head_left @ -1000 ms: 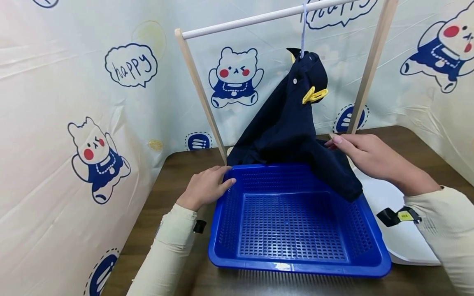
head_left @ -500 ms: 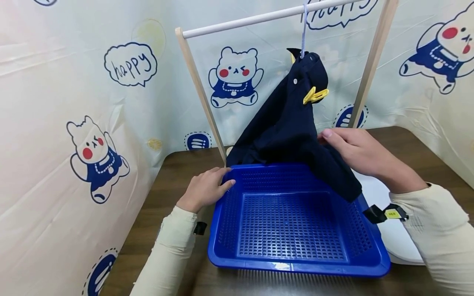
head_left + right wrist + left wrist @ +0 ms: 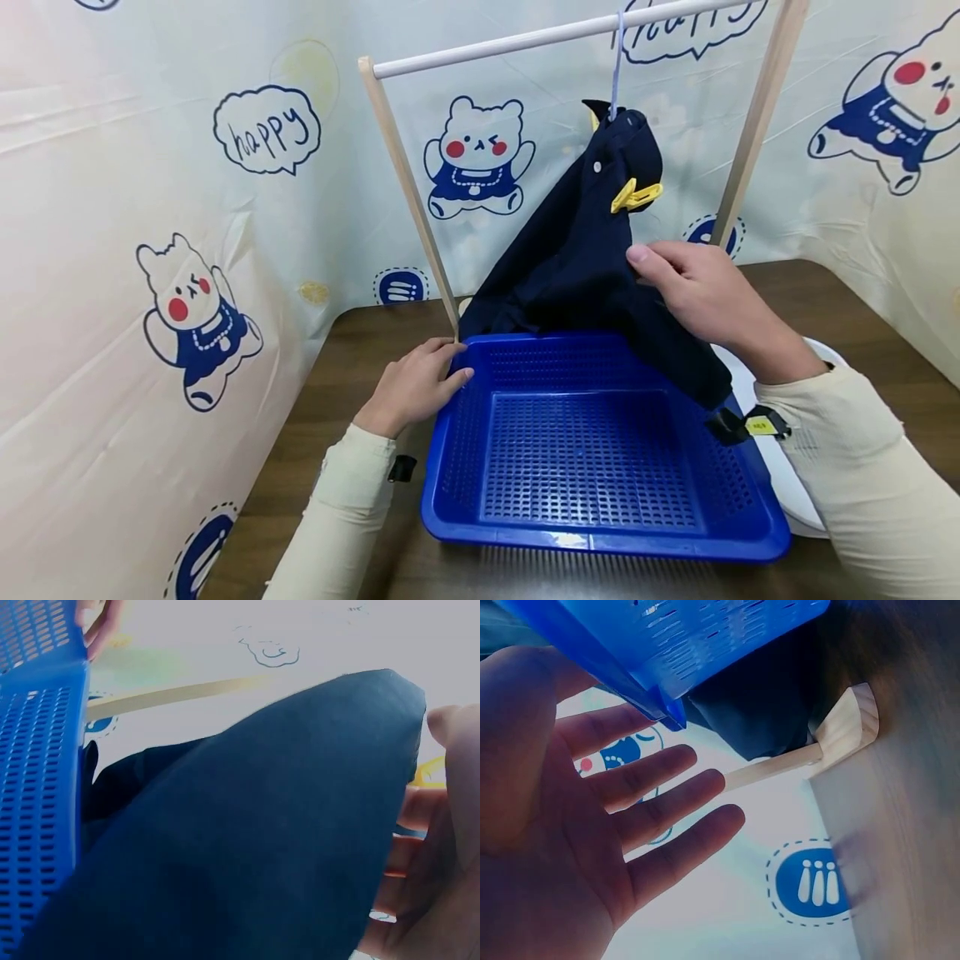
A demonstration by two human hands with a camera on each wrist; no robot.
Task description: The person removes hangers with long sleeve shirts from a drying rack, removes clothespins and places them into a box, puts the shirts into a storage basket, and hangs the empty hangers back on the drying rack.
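Note:
A dark navy garment (image 3: 581,258) with a white button hangs from a pale hook on the rack. Yellow clothespins (image 3: 636,196) are clipped near its top, and its lower part droops over the back right of a blue plastic basket (image 3: 592,546). My right hand (image 3: 708,287) holds the garment's right edge, thumb in front and fingers behind; the right wrist view shows the cloth (image 3: 262,817) close up. At the basket's back left corner rests my left hand (image 3: 412,383). Its fingers extend outside the rim, fairly straight in the left wrist view, where the thumb is hidden.
The rack has wooden side posts (image 3: 408,187) and a white top bar (image 3: 510,42), and stands behind the basket on a brown wooden table (image 3: 337,367). A white round-edged object (image 3: 798,492) lies right of the basket, partly under my right forearm. Printed curtains surround the table.
My right hand has moved left and up along the garment's right edge, and its thumb now lies over the cloth. The garment's top has shifted slightly left. The left hand has stayed put.

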